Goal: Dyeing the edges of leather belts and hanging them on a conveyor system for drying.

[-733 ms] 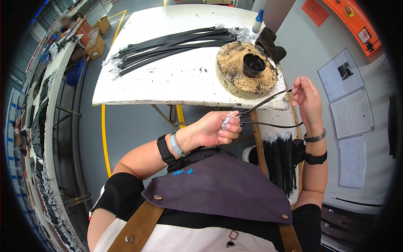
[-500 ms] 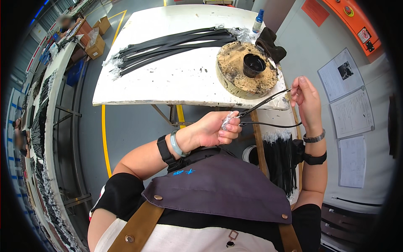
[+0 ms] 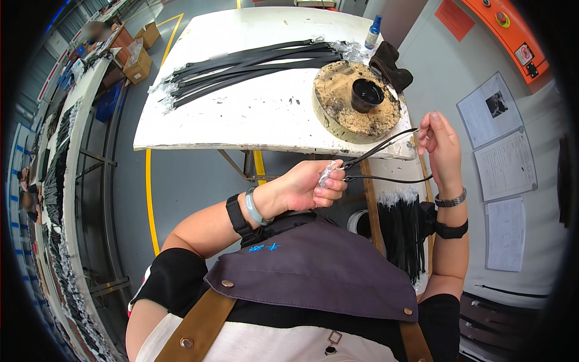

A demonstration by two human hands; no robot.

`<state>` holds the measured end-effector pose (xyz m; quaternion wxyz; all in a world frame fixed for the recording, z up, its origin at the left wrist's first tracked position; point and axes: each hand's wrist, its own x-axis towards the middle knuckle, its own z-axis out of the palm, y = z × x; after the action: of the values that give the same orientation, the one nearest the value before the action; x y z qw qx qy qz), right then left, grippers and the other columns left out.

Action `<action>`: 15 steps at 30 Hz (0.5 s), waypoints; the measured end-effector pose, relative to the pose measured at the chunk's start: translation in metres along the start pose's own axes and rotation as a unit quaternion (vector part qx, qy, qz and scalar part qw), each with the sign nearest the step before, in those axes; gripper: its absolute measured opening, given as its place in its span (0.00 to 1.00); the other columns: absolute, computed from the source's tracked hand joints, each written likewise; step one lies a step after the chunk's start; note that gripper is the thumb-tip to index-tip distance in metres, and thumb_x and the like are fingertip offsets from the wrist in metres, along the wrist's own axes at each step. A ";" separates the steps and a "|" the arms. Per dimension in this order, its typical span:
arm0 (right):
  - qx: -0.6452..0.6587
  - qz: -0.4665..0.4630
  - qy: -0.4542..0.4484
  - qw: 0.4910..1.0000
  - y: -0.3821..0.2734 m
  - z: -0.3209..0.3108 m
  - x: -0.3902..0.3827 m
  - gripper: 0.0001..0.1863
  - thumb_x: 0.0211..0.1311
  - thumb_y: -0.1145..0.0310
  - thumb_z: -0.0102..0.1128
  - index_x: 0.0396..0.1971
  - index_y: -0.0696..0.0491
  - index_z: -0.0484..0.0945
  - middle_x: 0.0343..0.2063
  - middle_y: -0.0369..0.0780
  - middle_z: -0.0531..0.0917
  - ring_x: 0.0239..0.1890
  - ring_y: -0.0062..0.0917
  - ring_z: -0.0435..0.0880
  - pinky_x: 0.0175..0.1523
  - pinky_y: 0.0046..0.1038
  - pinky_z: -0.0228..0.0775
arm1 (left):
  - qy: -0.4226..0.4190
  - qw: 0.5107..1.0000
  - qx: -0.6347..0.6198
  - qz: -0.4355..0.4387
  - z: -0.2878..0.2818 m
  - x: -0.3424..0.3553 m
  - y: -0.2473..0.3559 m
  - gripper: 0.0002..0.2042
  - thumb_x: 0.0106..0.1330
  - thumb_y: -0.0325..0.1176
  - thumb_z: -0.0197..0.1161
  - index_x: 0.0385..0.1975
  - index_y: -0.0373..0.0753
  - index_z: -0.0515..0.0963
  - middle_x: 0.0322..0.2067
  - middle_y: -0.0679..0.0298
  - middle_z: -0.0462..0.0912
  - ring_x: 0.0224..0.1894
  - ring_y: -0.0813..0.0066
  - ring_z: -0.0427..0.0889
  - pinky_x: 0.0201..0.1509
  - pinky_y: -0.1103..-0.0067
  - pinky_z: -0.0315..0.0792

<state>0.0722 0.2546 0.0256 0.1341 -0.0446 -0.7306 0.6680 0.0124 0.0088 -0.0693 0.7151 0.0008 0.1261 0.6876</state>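
My left hand [image 3: 316, 181] is closed around the end of a black strap [image 3: 392, 180], where a crinkled clear plastic wrap [image 3: 327, 174] covers something. From there the strap's lower length runs right into my raised right hand [image 3: 440, 145], whose fingers are curled with the strap at the palm. An upper length [image 3: 380, 146] slants up and ends in a narrow tip just beside my right fingertips. Beyond my hands, a round wooden block [image 3: 330, 111] on the white table [image 3: 241, 123] carries a small black cup [image 3: 367, 96] of dark liquid.
More black straps [image 3: 241, 67] with plastic-wrapped ends lie across the table. A blue bottle [image 3: 373, 33] and a dark cloth-like piece [image 3: 392, 67] sit at its right edge. Below right hangs a bundle of black straps [image 3: 403, 235]. Papers [image 3: 505, 163] cover the right wall; a long bench [image 3: 66, 175] runs along the left.
Both hands stay almost in place. The tip of the upper strap length now sits slightly lower and a little apart from my right fingertips.
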 end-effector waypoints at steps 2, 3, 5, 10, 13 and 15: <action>0.023 0.000 -0.001 1.000 -0.001 0.002 0.004 0.14 0.66 0.61 0.41 0.26 0.54 0.70 0.20 0.32 0.70 0.21 0.12 0.67 0.23 0.15 0.63 | 0.004 1.000 0.001 0.005 0.000 -0.003 0.002 0.19 0.70 0.43 0.35 0.16 0.46 0.59 0.16 0.74 0.58 0.14 0.87 0.52 0.16 0.88 0.48; 0.046 0.000 -0.001 0.999 -0.003 0.005 0.006 0.14 0.66 0.61 0.41 0.26 0.54 0.70 0.20 0.32 0.69 0.20 0.12 0.67 0.22 0.15 0.63 | 0.007 1.000 0.004 0.010 0.001 -0.006 0.003 0.18 0.69 0.44 0.36 0.16 0.46 0.60 0.16 0.74 0.59 0.14 0.87 0.52 0.16 0.88 0.48; 0.065 -0.003 0.058 0.996 -0.015 0.016 0.007 0.11 0.65 0.63 0.43 0.26 0.52 0.69 0.18 0.30 0.67 0.19 0.11 0.64 0.20 0.14 0.58 | 0.013 0.999 -0.007 0.032 0.002 -0.011 -0.001 0.17 0.68 0.44 0.40 0.17 0.45 0.63 0.16 0.73 0.60 0.14 0.87 0.54 0.15 0.88 0.48; 0.047 -0.061 0.179 0.981 -0.015 -0.019 0.019 0.11 0.66 0.59 0.42 0.28 0.49 0.68 0.21 0.28 0.65 0.20 0.09 0.62 0.20 0.12 0.55 | 0.041 0.999 -0.033 0.008 -0.011 0.009 -0.007 0.16 0.67 0.45 0.41 0.19 0.46 0.63 0.15 0.75 0.59 0.12 0.88 0.51 0.13 0.89 0.44; 0.046 -0.090 0.130 0.986 -0.020 -0.018 0.036 0.12 0.66 0.58 0.42 0.28 0.50 0.69 0.20 0.29 0.67 0.20 0.10 0.64 0.22 0.13 0.57 | 0.039 0.999 -0.002 0.018 -0.014 0.006 -0.014 0.16 0.68 0.45 0.40 0.19 0.47 0.62 0.16 0.76 0.58 0.12 0.89 0.50 0.12 0.89 0.43; 0.037 -0.096 0.113 0.988 -0.020 -0.013 0.050 0.13 0.66 0.58 0.43 0.28 0.51 0.69 0.21 0.30 0.68 0.21 0.10 0.65 0.22 0.13 0.58 | 0.045 0.999 0.000 0.027 -0.018 0.001 -0.020 0.16 0.68 0.46 0.40 0.20 0.47 0.61 0.16 0.76 0.57 0.11 0.89 0.49 0.12 0.88 0.43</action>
<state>0.0296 0.2769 0.0531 0.2813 -0.0445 -0.6865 0.6691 0.0292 0.0056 -0.0900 0.6896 -0.0268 0.1576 0.7063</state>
